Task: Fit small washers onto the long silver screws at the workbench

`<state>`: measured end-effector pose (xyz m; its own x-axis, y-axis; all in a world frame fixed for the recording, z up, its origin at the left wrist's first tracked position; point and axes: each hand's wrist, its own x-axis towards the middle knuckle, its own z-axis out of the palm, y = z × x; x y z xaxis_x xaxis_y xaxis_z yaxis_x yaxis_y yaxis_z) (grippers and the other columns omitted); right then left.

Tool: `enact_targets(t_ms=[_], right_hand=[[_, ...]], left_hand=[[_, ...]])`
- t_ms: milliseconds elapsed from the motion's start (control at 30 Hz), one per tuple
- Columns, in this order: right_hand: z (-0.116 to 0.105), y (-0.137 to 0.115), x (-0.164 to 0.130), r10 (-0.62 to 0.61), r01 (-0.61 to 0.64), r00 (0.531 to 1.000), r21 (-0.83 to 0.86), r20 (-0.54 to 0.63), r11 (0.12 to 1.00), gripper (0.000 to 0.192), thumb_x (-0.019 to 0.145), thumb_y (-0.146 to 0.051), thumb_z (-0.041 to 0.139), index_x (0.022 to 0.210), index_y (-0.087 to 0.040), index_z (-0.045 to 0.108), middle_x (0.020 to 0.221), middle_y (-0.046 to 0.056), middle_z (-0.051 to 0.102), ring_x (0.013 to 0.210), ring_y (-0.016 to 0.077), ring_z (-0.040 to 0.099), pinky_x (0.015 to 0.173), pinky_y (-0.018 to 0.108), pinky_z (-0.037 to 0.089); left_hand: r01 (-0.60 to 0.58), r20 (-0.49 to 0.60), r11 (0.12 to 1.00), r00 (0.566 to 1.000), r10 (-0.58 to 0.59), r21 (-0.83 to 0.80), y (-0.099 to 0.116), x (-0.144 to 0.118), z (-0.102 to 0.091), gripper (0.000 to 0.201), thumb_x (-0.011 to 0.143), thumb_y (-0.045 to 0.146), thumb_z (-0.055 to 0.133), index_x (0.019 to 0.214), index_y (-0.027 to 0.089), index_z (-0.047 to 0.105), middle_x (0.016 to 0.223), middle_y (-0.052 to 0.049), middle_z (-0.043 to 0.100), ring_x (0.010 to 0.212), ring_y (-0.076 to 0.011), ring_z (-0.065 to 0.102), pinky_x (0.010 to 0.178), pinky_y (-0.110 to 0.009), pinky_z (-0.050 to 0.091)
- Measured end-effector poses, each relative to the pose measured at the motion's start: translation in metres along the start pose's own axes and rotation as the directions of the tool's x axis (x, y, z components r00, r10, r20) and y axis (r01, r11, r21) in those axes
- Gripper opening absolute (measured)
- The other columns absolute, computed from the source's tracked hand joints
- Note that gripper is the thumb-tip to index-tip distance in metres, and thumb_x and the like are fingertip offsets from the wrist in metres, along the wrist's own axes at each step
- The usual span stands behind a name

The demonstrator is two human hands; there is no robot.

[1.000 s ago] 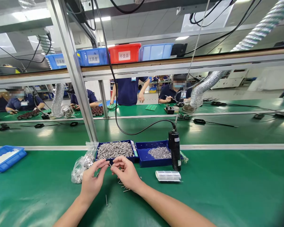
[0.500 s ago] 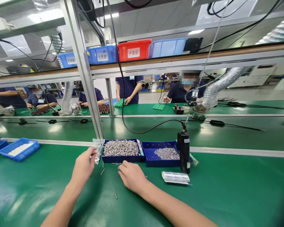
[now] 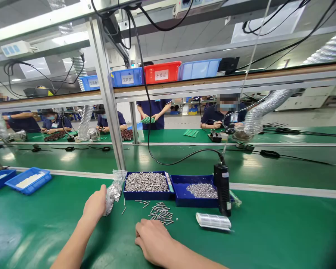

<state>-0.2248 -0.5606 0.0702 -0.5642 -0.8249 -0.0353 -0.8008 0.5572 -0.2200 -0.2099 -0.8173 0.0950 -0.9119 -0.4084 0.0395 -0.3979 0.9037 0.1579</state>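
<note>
A blue tray [image 3: 201,200] of small silver parts sits at the centre of the green bench [image 3: 268,231], with a black driver [image 3: 222,188] standing at its 3 o'clock edge and a clear packet [image 3: 213,221] lying at its 5 o'clock. At 9 o'clock, well apart, two more blue trays [image 3: 28,180] rest on the bench. At 12 o'clock a shelf carries a red bin [image 3: 162,72] between blue bins [image 3: 128,77], and co-workers [image 3: 154,112] sit at the far bench.

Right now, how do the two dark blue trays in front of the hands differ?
The left tray is heaped nearly full with long screws; the right tray holds a smaller pile of tiny silvery parts, its left floor bare. A black electric screwdriver stands against the right tray only. Both are shallow, touching side by side.
</note>
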Motion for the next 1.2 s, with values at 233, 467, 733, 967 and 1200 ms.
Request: enact_targets(t_ms=[233, 467, 733, 967, 1200], right_hand=[[-0.004, -0.001, -0.003, -0.015, 0.016, 1.0, -0.023, 0.021, 1.0, 0.018, 0.09, -0.031, 0.062, 0.097, -0.016, 0.07, 0.095, 0.013, 0.073, 0.086, 0.0324, 0.072, 0.071, 0.039, 0.057], [-0.01, 0.001, -0.006, -0.077, 0.096, 0.988, -0.139, 0.133, 0.986, 0.023, 0.075, -0.017, 0.072, 0.097, -0.013, 0.069, 0.093, 0.012, 0.07, 0.08, 0.0283, 0.071, 0.066, 0.033, 0.054], [-0.009, 0.014, -0.001, -0.042, 0.045, 0.999, 0.136, -0.025, 0.99, 0.019, 0.076, -0.013, 0.064, 0.094, -0.017, 0.063, 0.1, 0.01, 0.069, 0.09, 0.0266, 0.067, 0.074, 0.032, 0.05], [-0.015, 0.04, 0.02, 0.239, 0.141, 0.913, 0.804, -0.331, 0.578, 0.009, 0.093, -0.021, 0.049, 0.097, -0.02, 0.057, 0.08, 0.001, 0.065, 0.068, 0.0149, 0.063, 0.064, 0.026, 0.049], [-0.01, 0.048, 0.025, 0.278, 0.177, 0.882, 0.814, -0.381, 0.553, 0.014, 0.09, -0.025, 0.058, 0.104, -0.021, 0.06, 0.088, 0.003, 0.069, 0.08, 0.0173, 0.067, 0.062, 0.025, 0.049]], left_hand=[[0.03, 0.005, 0.993, 1.0, -0.031, 0.117, 0.012, -0.009, -0.004, 0.032, 0.082, 0.002, 0.041, 0.113, 0.009, 0.045, 0.085, -0.02, 0.069, 0.082, -0.0353, 0.069, 0.063, -0.034, 0.04], [0.034, -0.04, 0.998, 0.999, -0.031, 0.062, 0.005, -0.003, 0.002, 0.029, 0.081, 0.003, 0.041, 0.109, 0.011, 0.047, 0.079, -0.019, 0.07, 0.075, -0.0337, 0.069, 0.062, -0.034, 0.04], [-0.081, -0.249, 0.934, 0.968, -0.009, -0.349, 0.007, 0.0, -0.013, 0.018, 0.091, 0.023, 0.05, 0.107, 0.021, 0.043, 0.091, -0.008, 0.074, 0.086, -0.0252, 0.068, 0.072, -0.031, 0.044], [0.098, 0.101, 0.043, 0.993, 0.063, -0.994, 0.063, -0.016, 0.013, 0.059, 0.055, 0.043, 0.092, 0.09, 0.019, 0.051, 0.072, -0.003, 0.072, 0.067, -0.0176, 0.068, 0.061, -0.024, 0.045], [0.131, 0.13, -0.013, 0.991, 0.041, -0.991, 0.076, -0.023, 0.025, 0.057, 0.054, 0.042, 0.094, 0.088, 0.016, 0.056, 0.076, -0.006, 0.076, 0.069, -0.017, 0.07, 0.063, -0.024, 0.049]])
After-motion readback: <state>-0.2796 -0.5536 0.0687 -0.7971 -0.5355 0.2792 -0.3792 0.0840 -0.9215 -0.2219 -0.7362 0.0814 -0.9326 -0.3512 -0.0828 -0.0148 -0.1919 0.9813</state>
